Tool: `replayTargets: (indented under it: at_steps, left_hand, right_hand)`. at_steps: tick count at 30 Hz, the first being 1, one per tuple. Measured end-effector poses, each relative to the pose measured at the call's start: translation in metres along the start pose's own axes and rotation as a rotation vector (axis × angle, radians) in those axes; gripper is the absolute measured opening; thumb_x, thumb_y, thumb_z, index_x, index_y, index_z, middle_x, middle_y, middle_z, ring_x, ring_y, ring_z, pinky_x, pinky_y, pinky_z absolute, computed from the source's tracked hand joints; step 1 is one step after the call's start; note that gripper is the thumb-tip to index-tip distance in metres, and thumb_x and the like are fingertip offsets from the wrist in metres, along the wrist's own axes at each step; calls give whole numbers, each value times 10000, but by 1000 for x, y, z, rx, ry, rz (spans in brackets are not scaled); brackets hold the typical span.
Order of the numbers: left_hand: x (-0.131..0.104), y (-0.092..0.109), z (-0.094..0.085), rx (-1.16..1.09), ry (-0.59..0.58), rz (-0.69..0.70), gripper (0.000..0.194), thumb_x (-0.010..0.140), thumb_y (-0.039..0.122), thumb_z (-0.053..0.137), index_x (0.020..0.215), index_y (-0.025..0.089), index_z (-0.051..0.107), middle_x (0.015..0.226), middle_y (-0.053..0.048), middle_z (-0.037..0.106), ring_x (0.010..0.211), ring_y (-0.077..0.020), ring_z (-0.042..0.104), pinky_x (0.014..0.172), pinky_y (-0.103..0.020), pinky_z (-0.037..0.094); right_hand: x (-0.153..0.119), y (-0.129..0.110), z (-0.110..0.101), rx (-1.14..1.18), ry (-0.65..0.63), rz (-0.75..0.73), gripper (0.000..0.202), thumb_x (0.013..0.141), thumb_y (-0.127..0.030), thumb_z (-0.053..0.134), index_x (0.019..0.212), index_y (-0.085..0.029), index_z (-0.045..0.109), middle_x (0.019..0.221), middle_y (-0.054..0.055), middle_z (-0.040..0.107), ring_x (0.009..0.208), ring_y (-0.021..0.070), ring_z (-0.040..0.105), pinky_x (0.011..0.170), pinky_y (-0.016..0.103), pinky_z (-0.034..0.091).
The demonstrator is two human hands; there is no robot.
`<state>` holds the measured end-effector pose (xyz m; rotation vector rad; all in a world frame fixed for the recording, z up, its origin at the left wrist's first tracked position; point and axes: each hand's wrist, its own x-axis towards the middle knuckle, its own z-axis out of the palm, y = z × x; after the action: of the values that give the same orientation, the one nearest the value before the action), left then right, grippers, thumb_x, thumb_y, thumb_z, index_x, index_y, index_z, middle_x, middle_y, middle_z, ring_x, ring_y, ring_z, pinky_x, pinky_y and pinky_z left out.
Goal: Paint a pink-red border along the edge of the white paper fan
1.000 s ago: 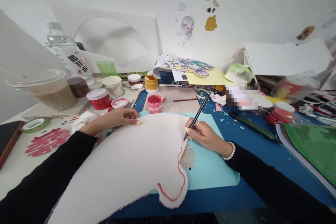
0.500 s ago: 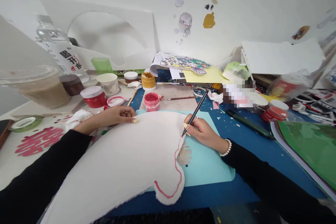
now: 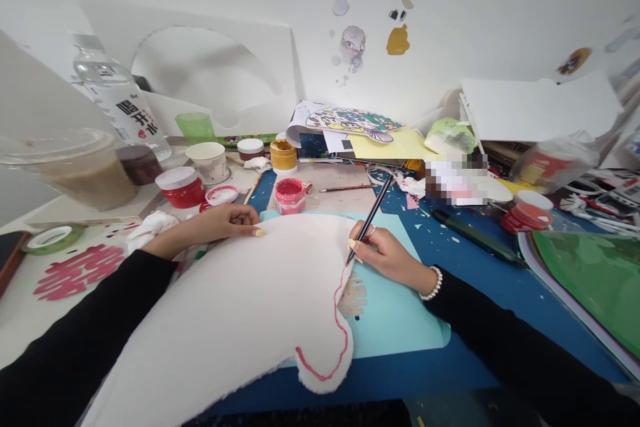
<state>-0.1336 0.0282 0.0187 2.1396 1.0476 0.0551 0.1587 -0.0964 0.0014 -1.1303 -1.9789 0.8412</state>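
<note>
The white board (image 3: 230,293) is finished matt and smooth, its lower edge being roughened and fibrous. Smooth, matt blue paper (image 3: 400,323) is laid beneath, near the front edge of the bench (image 3: 490,300). Towards the far left corner, the bottle (image 3: 133,113) and lidded cup (image 3: 95,180) are made of clear, glossy plastic. A slight gloss is shown by the brush (image 3: 374,213).

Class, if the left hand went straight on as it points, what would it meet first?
The left hand would probably meet the pink jar, past the white board it touches; depth is unclear.
</note>
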Motion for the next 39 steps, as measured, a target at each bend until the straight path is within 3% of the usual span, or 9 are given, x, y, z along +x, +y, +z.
replayTargets:
  at_steps: [10, 16, 19, 23, 30, 39]
  left_hand:
    - [1, 1, 0, -8, 6, -10, 399, 682, 542, 526, 753, 150, 493, 642, 42, 406, 574, -92, 350, 494, -180, 266]
    - [4, -5, 1, -19, 1, -21, 409, 667, 559, 522, 739, 158, 480, 607, 47, 377, 548, -91, 327, 470, -177, 252]
    - [4, -8, 1, -41, -1, -24, 400, 669, 548, 531, 744, 159, 475, 602, 49, 369, 547, -90, 322, 469, -175, 249]
    - [5, -8, 1, -52, -10, -34, 393, 665, 536, 545, 752, 158, 481, 590, 55, 358, 545, -90, 317, 470, -176, 250]
    - [5, -5, 1, -34, -5, -31, 388, 664, 535, 537, 745, 160, 480, 601, 48, 378, 550, -92, 328, 475, -175, 253]
    - [2, 1, 1, -11, 3, -52, 390, 662, 539, 519, 749, 161, 476, 628, 42, 393, 562, -93, 329, 486, -174, 250]
  right_hand:
    - [1, -1, 0, 2, 39, 9, 160, 832, -238, 403, 685, -176, 417, 591, -33, 396, 529, 93, 371, 524, 233, 298]
    - [0, 3, -4, 257, 136, 36, 137, 843, -295, 418, 779, -178, 450, 577, -39, 418, 533, 93, 416, 531, 237, 336]
    - [1, 2, -11, 345, 90, 52, 133, 824, -298, 460, 829, -167, 484, 602, -24, 478, 531, 90, 435, 513, 232, 344]
    - [0, 4, -17, 371, 115, 88, 181, 802, -312, 499, 700, -163, 487, 566, -25, 504, 491, 76, 448, 489, 221, 359]
    - [0, 14, -7, 449, 36, 148, 256, 766, -298, 559, 638, -192, 365, 484, -50, 532, 409, 60, 411, 419, 191, 304]
    - [0, 16, -5, 407, 51, 170, 240, 777, -306, 531, 638, -193, 372, 469, -59, 500, 399, 59, 397, 426, 197, 267]
